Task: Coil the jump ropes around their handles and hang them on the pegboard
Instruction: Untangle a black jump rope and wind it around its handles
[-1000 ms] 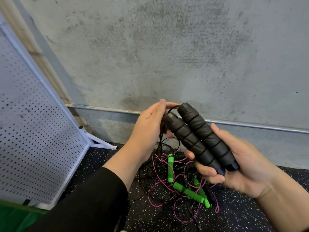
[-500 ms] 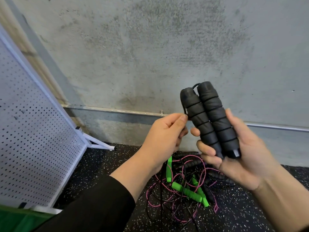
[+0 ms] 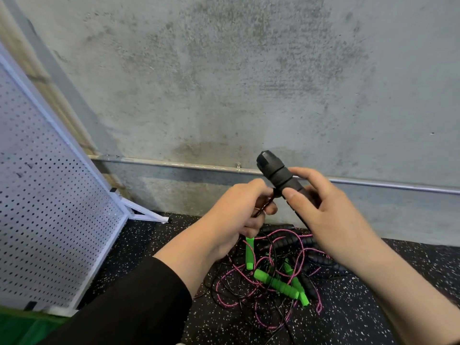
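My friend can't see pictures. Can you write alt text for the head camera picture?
Two hands hold black foam jump rope handles before a concrete wall: the right hand grips them, the left hand pinches their thin black cord. Green-handled pink ropes lie tangled on the floor; a white pegboard leans left.

Behind hands: mottled grey concrete wall, thin metal conduit along base. Below: black speckled rubber floor.

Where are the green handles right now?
Head view: green handles lie on the speckled floor, lower centre, tangled in pink cord, below both hands.
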Action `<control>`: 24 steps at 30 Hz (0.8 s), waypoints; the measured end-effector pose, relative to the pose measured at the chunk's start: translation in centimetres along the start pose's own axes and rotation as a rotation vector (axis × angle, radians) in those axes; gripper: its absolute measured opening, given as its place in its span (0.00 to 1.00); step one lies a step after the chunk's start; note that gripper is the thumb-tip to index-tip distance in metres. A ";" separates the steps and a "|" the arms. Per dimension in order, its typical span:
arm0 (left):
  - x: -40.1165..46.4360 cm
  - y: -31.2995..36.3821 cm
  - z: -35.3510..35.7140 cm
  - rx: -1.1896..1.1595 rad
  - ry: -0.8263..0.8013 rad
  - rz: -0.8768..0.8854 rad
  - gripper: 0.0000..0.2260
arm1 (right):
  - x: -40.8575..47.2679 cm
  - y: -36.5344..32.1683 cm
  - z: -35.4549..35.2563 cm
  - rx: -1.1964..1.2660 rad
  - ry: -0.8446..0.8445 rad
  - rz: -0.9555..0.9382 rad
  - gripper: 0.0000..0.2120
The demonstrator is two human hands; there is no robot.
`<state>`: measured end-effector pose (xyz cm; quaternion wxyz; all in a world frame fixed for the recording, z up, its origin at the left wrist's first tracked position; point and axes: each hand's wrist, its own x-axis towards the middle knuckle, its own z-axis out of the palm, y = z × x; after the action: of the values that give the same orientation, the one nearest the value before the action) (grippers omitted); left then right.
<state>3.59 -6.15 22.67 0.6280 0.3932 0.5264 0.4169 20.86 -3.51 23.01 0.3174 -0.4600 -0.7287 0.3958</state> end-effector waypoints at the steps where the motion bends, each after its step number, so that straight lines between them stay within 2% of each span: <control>1: 0.0 0.0 0.0 -0.010 -0.021 -0.013 0.10 | 0.0 0.2 0.0 -0.061 0.011 0.011 0.12; 4: -0.2 0.0 0.4 -0.010 0.026 -0.038 0.22 | -0.1 0.5 -0.1 -0.256 0.003 -0.003 0.19; 5: -0.2 0.0 0.5 -0.008 0.057 -0.038 0.22 | -0.2 0.4 0.0 -0.311 -0.003 -0.013 0.21; 10: 0.2 -0.6 0.9 -0.094 0.153 -0.027 0.15 | -0.7 0.0 0.7 -0.448 0.012 -0.075 0.24; 13: 0.1 -0.6 0.7 -0.105 0.172 -0.006 0.14 | -0.5 0.3 0.7 -0.426 -0.036 -0.081 0.28; 18: 0.1 -0.1 0.1 -0.136 0.156 0.035 0.16 | -0.3 -0.5 -0.7 0.100 0.053 0.152 0.23; 19: 0.1 -0.1 0.1 -0.135 0.149 0.050 0.15 | -0.2 -0.6 -0.9 0.256 0.034 0.241 0.25; 22: 0.1 -0.1 -0.1 -0.101 0.099 0.106 0.15 | -0.1 -1.0 -1.3 0.815 -0.184 0.542 0.30; 24: 0.1 -0.1 -0.3 -0.091 0.057 0.116 0.17 | -0.2 -1.0 -1.9 0.971 -0.402 0.605 0.28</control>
<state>3.36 -6.03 22.53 0.6049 0.3821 0.5008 0.4872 22.11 -3.38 24.77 0.2207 -0.3656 -0.3477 0.8347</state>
